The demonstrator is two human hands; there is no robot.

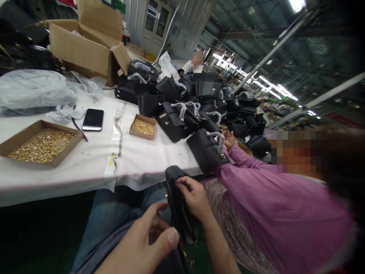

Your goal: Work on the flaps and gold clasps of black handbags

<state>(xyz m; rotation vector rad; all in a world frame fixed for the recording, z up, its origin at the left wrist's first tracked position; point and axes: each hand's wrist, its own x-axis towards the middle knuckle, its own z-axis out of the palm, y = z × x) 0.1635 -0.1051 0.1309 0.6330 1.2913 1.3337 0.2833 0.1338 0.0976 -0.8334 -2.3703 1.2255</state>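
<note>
At the tabletop's (85, 167) left edge sits a large cardboard tray of gold fittings (40, 142), with crumpled clear plastic bags (34, 89) behind it and an open cardboard carton (85, 45) at the far left corner. A black phone (92, 119) lies face up just right of the tray, and further right a small box of gold fittings (143, 126) stands near the middle. Beyond it a heap of black handbags (194, 102) with wrapped handles covers the far right part of the tabletop.

Below the near edge, over the person's lap, the left hand (142, 239) has its fingers loosely curled, thumb forward, touching the lower end of a black handbag (179, 213). The right hand (194, 198) has its fingers closed on the upper edge of that same handbag, which stands upright between the two hands.

To the right, a co-worker in a purple sleeve (256, 190) rests a hand (229, 139) by another black bag (207, 150) at the tabletop's near right edge.
</note>
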